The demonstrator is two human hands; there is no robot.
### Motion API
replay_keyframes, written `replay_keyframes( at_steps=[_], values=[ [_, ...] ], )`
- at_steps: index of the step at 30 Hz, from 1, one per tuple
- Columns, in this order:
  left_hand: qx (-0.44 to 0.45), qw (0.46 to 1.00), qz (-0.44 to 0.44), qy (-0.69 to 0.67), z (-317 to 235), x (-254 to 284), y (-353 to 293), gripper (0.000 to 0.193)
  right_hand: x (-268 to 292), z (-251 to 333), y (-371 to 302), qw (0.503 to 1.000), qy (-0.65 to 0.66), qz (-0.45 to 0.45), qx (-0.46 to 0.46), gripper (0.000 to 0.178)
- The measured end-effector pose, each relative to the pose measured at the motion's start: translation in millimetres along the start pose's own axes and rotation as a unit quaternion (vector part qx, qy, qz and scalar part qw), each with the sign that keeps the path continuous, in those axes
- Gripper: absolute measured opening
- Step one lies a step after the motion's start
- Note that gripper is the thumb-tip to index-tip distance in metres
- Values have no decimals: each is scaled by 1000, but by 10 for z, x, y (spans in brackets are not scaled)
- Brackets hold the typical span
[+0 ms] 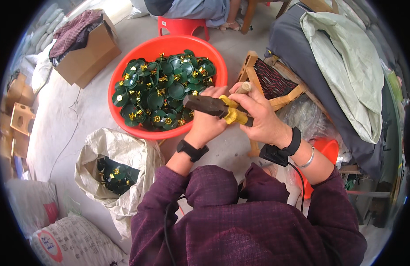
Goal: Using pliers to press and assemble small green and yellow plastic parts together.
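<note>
My right hand (260, 111) is closed round a pair of pliers (207, 105) with a dark metal head and yellow grips. The head points left, across my left hand (208, 126). A round wooden stick end (244, 88) shows by my right fingers; what it belongs to is hidden. The left hand lies under the pliers at the basin's near right rim, its fingers mostly covered. Beyond both hands, a red basin (117, 123) is heaped with dark green dish-shaped pieces (176, 91) bearing gold-coloured fittings.
An open white sack (87, 166) with more green pieces stands at my left. Farther left is a cardboard box (92, 57) with cloth on top. A wooden chair frame (287, 98) and dark padding (298, 48) lie to the right. A person sits beyond, near a red stool (183, 26).
</note>
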State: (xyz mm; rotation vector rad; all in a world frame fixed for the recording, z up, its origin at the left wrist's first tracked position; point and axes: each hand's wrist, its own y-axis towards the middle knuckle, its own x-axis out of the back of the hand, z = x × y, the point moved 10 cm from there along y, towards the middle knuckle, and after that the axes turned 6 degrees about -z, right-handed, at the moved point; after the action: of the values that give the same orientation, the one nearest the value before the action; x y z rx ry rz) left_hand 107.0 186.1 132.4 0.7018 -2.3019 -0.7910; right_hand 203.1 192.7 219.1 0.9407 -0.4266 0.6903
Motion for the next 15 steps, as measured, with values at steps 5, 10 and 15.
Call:
replay_keyframes(
  at_steps=[5, 10, 15],
  values=[
    [91, 983, 97, -127, 445, -457, -304, 32, 11, 82, 19, 999, -13, 35, 16, 54],
    [87, 991, 59, -81, 251, -313, -123, 18, 1163, 517, 350, 982, -133, -128, 38, 43],
    [47, 997, 47, -28, 201, -290, -103, 10, 1055, 542, 162, 927, -334, -136, 102, 49]
  ],
)
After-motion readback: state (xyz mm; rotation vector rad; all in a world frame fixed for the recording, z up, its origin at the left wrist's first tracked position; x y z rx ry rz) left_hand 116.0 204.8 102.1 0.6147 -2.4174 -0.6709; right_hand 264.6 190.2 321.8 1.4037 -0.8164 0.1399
